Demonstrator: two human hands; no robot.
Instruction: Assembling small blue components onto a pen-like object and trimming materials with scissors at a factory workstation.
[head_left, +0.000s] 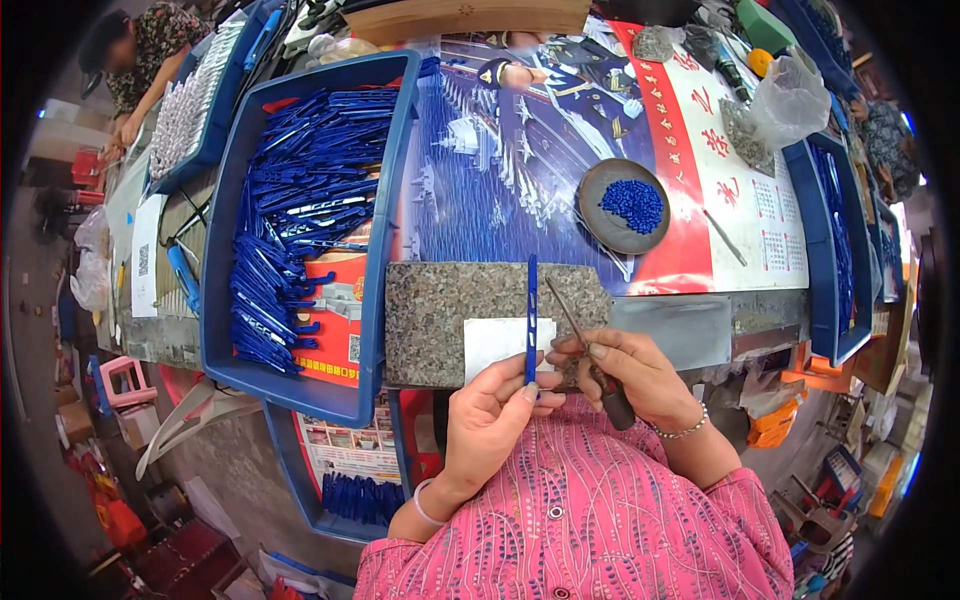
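Observation:
My left hand (500, 405) is closed on a slim blue slotted strip (532, 310), pinching its lower end so that it stands nearly upright in view. In my right hand (640, 370) is a screwdriver (617, 405) with a dark handle; its thin shaft slants up and left, and its tip lies just right of the strip, apart from it. Both hands are at the front edge of a speckled stone slab (430, 310). A piece of white paper (490, 340) lies on the slab behind my left fingers.
Left of the slab stands a blue tray (390, 230) of similar strips; another blue tray (400, 440) is below it. A round dish (592, 205) holds small blue pieces. A metal rod (725, 237) lies on the poster (655, 150). A person (150, 60) is at far left.

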